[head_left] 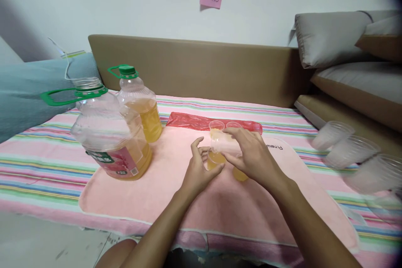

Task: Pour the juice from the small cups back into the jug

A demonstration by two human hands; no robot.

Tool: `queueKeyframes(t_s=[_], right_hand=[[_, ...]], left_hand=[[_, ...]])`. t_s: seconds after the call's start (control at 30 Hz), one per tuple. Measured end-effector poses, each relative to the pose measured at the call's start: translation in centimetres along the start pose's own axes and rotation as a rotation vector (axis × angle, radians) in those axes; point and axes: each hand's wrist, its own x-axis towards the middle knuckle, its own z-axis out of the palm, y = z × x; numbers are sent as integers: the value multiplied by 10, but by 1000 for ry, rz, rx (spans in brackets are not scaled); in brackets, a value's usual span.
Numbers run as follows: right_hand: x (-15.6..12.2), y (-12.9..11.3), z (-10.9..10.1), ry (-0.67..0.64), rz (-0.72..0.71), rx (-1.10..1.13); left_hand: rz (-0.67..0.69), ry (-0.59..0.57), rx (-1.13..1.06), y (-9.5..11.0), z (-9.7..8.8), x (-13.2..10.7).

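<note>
My right hand (249,146) grips a clear plastic cup (226,142) tipped on its side, its mouth to the left. Directly below is another clear cup with yellow juice (216,160). My left hand (201,163) curls around that lower cup, thumb in front and some fingers at its left side, the index finger raised. Another juice cup (240,174) stands under my right hand, mostly hidden by it. Two more cup rims show behind, a left cup (216,125) and a right cup (234,125). Whether liquid is flowing from the tipped cup is unclear.
At left stand an uncapped large juice bottle (116,155) and a green-capped bottle (147,113). A red plastic bag (188,121) lies behind the cups on a pink mat (150,197). Stacks of clear cups (351,153) lie at right, near grey cushions (354,83).
</note>
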Motion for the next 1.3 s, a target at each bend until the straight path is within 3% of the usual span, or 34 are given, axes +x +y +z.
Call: queueKeyframes(t_s=[0.43,0.8,1.3], right_hand=[[4,11,7,203,160,52],[11,22,7,190,186,58],[7,28,3,155,196,61]], left_hand=[[36,46,31,-5,12,19],[1,15,2,-11,22,31],[-43,-76,74,-10,8,28]])
